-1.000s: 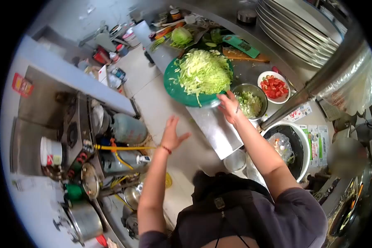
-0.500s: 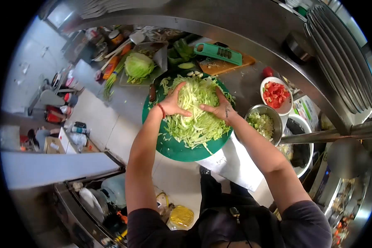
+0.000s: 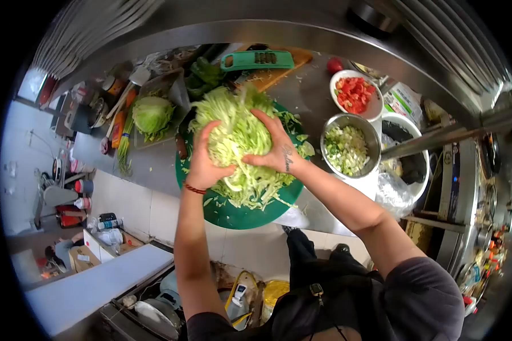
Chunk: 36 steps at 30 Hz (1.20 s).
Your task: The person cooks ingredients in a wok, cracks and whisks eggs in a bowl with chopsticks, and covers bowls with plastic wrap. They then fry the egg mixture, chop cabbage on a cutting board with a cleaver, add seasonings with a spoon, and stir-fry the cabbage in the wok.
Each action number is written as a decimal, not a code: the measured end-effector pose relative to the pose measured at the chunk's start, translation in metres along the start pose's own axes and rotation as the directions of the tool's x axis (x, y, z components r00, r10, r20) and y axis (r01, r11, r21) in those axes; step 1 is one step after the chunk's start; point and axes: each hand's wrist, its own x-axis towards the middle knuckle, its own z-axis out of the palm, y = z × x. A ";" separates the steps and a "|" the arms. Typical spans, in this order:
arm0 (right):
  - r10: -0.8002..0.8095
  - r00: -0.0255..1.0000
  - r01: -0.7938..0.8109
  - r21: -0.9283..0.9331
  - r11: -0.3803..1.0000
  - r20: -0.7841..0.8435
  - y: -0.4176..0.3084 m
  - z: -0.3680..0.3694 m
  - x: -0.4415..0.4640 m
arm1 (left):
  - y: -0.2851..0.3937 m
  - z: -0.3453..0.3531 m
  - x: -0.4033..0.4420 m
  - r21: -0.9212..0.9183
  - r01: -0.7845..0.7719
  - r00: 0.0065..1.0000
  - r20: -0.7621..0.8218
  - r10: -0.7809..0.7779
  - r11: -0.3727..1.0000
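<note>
A big heap of shredded cabbage [image 3: 239,128] is between my two hands, above a round green cutting board [image 3: 239,219]. My left hand [image 3: 206,159] grips the heap from the left side, its thumb across the front. From the right, my right hand [image 3: 274,149] presses in with its thumb pointing toward the left one. The shreds bulge up past my fingertips, and some cover the board below. Loose bits lie on the board's right side. At its left edge sits a brown handle [image 3: 181,146]; whatever it joins is hidden under the cabbage.
Right of the board stand a metal bowl of chopped pale-green vegetable [image 3: 375,165] and a white bowl of chopped tomato [image 3: 375,111]. Behind lie a green grater [image 3: 242,61] and a wooden board [image 3: 301,58]. A whole cabbage [image 3: 152,116] is at left. A steel shelf [image 3: 256,34] overhangs the counter.
The cabbage heap has risen off the board between my hands and looks larger and closer. The whole view has shifted, with the board and bowls now further left.
</note>
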 end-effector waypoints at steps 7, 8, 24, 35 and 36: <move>-0.166 0.975 0.180 0.084 0.980 -0.148 -0.067 -0.038 0.000 | 0.123 -0.032 0.013 -0.100 0.073 0.997 0.036 -0.069 0.992; -0.102 0.986 0.118 0.121 0.986 -0.128 -0.078 -0.045 -0.006 | 0.150 -0.033 0.012 -0.013 0.092 0.994 0.063 -0.091 0.996; 0.415 0.899 -0.415 0.573 0.707 0.140 -0.074 -0.353 -0.314 | 0.465 0.275 -0.036 -0.008 0.621 0.714 0.419 -0.561 0.784; 0.336 0.701 0.127 0.573 0.809 -0.629 0.023 -0.786 -0.425 | 0.663 0.655 0.217 -0.249 0.039 0.498 0.844 0.197 0.968; 0.307 0.624 0.136 0.487 0.862 -0.718 0.039 -0.832 -0.431 | 0.684 0.700 0.247 -0.311 0.051 0.444 0.858 0.257 0.949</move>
